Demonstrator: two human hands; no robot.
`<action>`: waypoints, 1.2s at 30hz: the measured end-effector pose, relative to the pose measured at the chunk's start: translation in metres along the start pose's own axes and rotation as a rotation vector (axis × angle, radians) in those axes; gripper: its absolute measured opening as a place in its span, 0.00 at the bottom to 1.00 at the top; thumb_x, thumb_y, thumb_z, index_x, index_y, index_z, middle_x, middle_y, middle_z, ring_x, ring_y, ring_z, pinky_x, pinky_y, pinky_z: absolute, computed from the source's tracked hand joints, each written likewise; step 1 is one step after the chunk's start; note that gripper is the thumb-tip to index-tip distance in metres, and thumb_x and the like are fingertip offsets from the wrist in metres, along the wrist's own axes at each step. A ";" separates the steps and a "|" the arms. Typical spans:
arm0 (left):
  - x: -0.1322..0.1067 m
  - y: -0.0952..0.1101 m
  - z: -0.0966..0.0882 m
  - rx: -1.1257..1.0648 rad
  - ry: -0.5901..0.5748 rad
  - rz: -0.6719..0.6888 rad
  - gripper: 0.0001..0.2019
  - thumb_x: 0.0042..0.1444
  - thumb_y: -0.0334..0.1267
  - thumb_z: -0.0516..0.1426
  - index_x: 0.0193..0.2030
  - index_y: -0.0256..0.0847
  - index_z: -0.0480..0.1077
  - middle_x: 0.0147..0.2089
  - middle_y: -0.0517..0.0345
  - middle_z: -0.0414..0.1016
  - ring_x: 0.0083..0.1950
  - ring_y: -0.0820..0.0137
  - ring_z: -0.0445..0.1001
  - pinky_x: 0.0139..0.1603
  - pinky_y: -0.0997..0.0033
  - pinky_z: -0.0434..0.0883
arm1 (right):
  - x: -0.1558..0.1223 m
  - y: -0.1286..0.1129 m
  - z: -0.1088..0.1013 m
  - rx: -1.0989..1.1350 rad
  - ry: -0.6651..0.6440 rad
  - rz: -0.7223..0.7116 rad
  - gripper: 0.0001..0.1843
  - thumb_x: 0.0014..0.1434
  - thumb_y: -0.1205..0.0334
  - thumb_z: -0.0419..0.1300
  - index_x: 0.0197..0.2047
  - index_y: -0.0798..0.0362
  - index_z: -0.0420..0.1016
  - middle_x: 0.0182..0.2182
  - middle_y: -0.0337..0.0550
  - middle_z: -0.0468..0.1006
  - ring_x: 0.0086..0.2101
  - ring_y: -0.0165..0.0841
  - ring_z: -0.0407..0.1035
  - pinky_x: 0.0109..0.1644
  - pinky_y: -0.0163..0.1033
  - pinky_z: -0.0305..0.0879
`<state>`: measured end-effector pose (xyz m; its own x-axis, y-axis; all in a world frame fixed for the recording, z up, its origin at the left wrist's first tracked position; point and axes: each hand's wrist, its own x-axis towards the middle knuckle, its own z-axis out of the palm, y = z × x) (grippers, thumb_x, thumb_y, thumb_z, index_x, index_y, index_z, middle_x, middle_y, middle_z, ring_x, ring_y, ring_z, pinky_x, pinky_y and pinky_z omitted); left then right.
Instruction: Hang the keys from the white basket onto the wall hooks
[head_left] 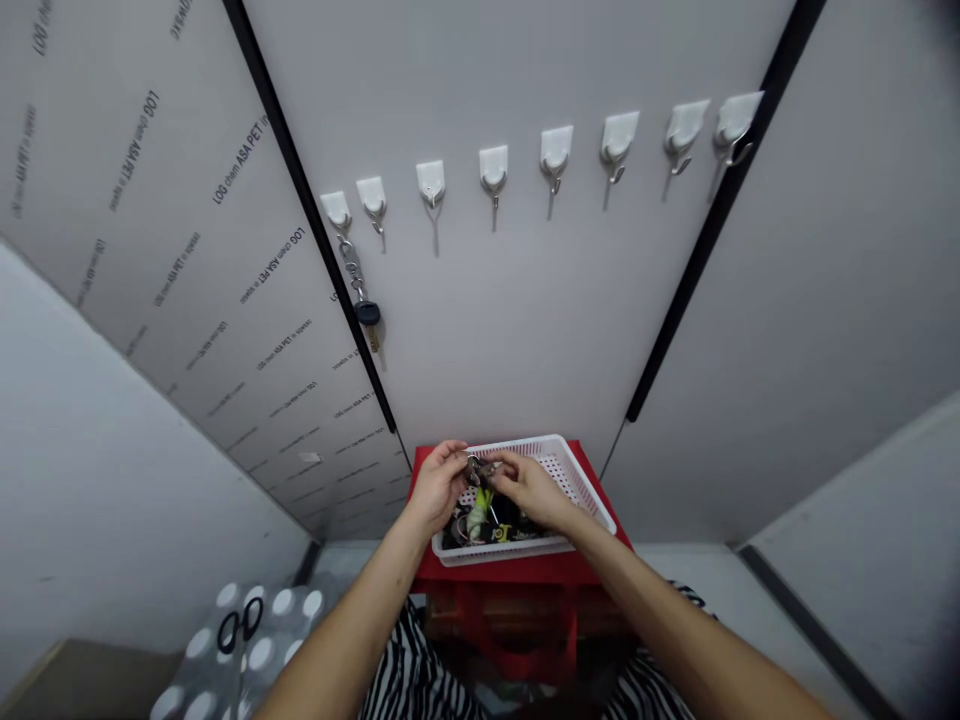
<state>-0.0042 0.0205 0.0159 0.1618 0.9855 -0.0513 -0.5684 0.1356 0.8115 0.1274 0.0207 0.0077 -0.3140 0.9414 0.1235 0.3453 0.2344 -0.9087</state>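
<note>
Above a white plastic basket [559, 462], my left hand [436, 490] and my right hand [534, 490] are close together, with fingers pinched on a small keychain [477, 470]. It looks dark, with a metal ring; its finer parts are partly covered by my fingers. Below it in the basket lies a jumble of small items, among them a yellow-green and whitish piece [478, 515] and a black-and-yellow piece [501, 533]. Several are too small to make out.
Several white hooks [493, 165] run across the grey panel. A key [367, 313] on a chain hangs from the leftmost one. The basket rests on a red surface [517, 572]. Scissors [240, 628] lie on white-capped bottles [261, 655] at lower left. Black strips [690, 220] edge the panel.
</note>
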 end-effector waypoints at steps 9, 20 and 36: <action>0.001 0.005 -0.003 0.131 -0.032 -0.102 0.09 0.37 0.36 0.55 0.26 0.35 0.60 0.20 0.64 0.63 0.21 0.80 0.63 0.23 0.81 0.58 | 0.007 -0.018 -0.015 0.005 0.111 0.004 0.12 0.45 0.60 0.48 0.28 0.57 0.67 0.19 0.37 0.66 0.22 0.25 0.59 0.27 0.31 0.55; -0.004 -0.015 -0.014 0.580 -0.103 -0.038 0.07 0.35 0.30 0.55 0.25 0.34 0.62 0.19 0.65 0.60 0.23 0.80 0.59 0.27 0.79 0.57 | 0.000 -0.016 -0.015 -0.106 0.041 0.072 0.13 0.44 0.62 0.49 0.32 0.59 0.67 0.26 0.42 0.70 0.26 0.27 0.62 0.31 0.31 0.57; -0.007 -0.007 -0.029 0.687 -0.004 0.140 0.11 0.37 0.25 0.48 0.32 0.35 0.61 0.26 0.60 0.62 0.26 0.79 0.61 0.28 0.80 0.59 | -0.010 0.003 -0.031 -0.603 0.171 0.104 0.08 0.44 0.65 0.47 0.24 0.54 0.66 0.17 0.37 0.66 0.20 0.26 0.58 0.24 0.31 0.50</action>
<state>-0.0250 0.0153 -0.0060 0.1280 0.9884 0.0818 0.0545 -0.0894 0.9945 0.1588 0.0194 0.0164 -0.1238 0.9804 0.1535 0.8198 0.1882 -0.5409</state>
